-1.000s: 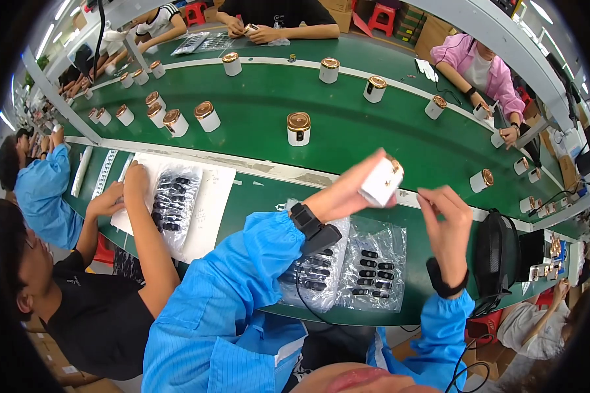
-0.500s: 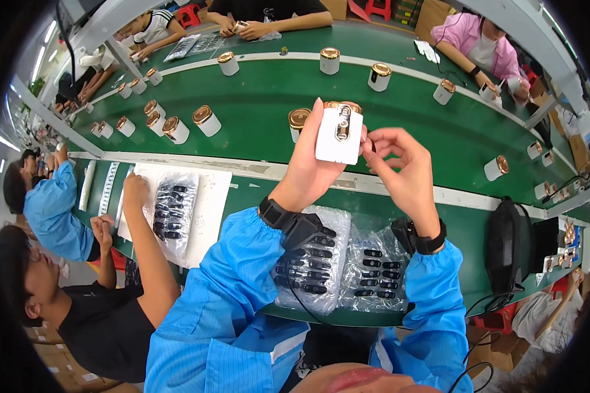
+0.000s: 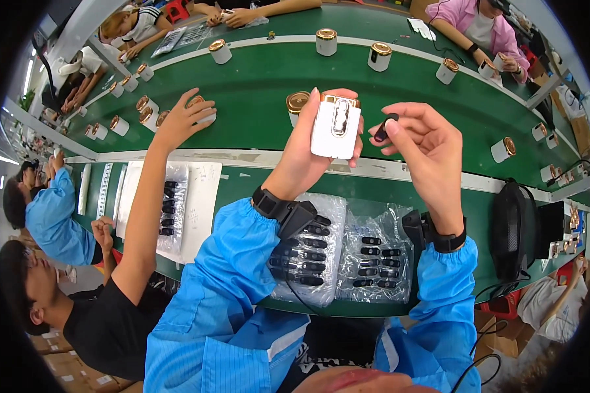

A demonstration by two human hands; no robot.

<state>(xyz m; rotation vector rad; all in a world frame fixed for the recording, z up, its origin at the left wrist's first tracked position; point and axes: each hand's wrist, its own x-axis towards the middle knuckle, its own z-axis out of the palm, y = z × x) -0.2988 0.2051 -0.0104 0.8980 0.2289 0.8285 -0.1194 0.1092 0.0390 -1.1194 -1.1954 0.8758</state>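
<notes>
**Prob. a fitting step**

L hand (image 3: 301, 159) grips white unit (image 3: 325, 141) over green worktop (image 3: 255, 111); R hand (image 3: 432, 147) pinches black piece (image 3: 385, 127), just beside, apart. Next calls for squaring piece w/ oval slot (image 3: 339, 118); slot detail's too blurry to tell.

Held up: one jar (image 3: 335, 139), one black piece (image 3: 385, 128). Along the table's (image 3: 242, 200) near edge: three plastic bags (image 3: 379, 226), the rightmost showing nine black pieces (image 3: 370, 262); one black case (image 3: 510, 229). Further across: over a dozen jars (image 3: 326, 44).
</notes>
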